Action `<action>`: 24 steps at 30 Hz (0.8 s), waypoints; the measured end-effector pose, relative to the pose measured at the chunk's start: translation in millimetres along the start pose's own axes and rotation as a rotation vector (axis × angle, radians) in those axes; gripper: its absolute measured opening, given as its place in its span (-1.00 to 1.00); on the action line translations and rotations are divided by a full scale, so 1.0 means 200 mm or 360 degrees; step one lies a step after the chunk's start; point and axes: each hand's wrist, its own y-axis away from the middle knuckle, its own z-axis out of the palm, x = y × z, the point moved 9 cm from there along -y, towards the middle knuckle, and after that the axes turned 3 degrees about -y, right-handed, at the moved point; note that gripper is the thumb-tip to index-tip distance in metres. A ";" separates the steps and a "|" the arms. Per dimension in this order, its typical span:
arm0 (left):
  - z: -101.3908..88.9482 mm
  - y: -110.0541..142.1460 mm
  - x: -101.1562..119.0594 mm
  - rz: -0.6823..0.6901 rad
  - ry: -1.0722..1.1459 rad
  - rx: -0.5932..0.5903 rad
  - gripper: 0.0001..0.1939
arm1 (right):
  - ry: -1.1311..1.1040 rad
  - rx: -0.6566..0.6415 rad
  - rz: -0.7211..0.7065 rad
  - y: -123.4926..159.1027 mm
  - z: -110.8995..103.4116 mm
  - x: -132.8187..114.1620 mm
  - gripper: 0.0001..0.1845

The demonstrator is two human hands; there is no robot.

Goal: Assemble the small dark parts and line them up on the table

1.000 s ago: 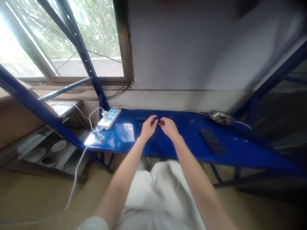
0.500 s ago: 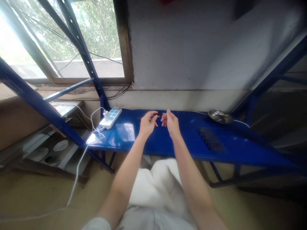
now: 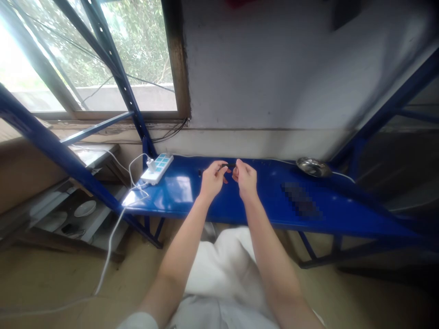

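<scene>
Between my two hands is a thin, short black stick-like object [image 3: 229, 165], held above the blue table; its exact kind is too small to make out. My left hand [image 3: 211, 179] pinches its left end with thumb and fingers. The right end sits in the closed fingertips of my right hand [image 3: 247, 177]. Just left of my left hand, a small dark item [image 3: 200, 173] lies on the table, partly hidden.
The blue table [image 3: 219, 212] bears a white power strip [image 3: 157, 169] with a plug and cable at left. A shiny metal bowl [image 3: 313, 167] stands at back right, near a blurred dark item [image 3: 302, 200]. Blue posts [image 3: 120, 82] rise at the sides.
My right hand has shifted slightly and its fingers have curled in more. The black object shows as a longer, thinner dark line between the hands than before.
</scene>
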 end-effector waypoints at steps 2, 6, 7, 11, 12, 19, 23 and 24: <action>0.00 0.00 0.01 0.0032 -0.0054 -0.0002 -0.85 | 0.0016 -0.0016 -0.0025 0.00 0.00 0.00 -0.53; -0.01 0.00 0.01 0.0056 -0.0105 0.0003 -0.79 | 0.0106 -0.0053 -0.0062 0.00 0.01 0.02 -0.53; -0.01 0.01 0.01 0.0046 -0.0097 0.0002 -0.76 | 0.0122 -0.0055 -0.0068 0.00 0.01 0.02 -0.53; 0.00 0.00 -0.03 -0.0067 0.0008 -0.0006 -0.64 | 0.0191 -0.0077 -0.0087 0.01 0.01 0.01 -0.53; 0.00 0.00 -0.05 -0.0109 0.0049 -0.0005 -0.62 | 0.0226 -0.0084 -0.0097 0.02 0.01 0.01 -0.53; 0.01 -0.01 -0.15 -0.0427 0.0354 -0.0029 -0.57 | 0.0482 -0.0185 -0.0181 0.03 0.02 -0.03 -0.52; -0.04 -0.01 -0.17 -0.0475 0.0359 0.0078 -0.57 | 0.0613 -0.0362 -0.0139 0.02 0.03 -0.01 -0.59; -0.05 -0.01 -0.17 -0.0459 0.0337 0.0103 -0.59 | 0.0639 -0.0422 -0.0121 0.02 0.03 0.00 -0.61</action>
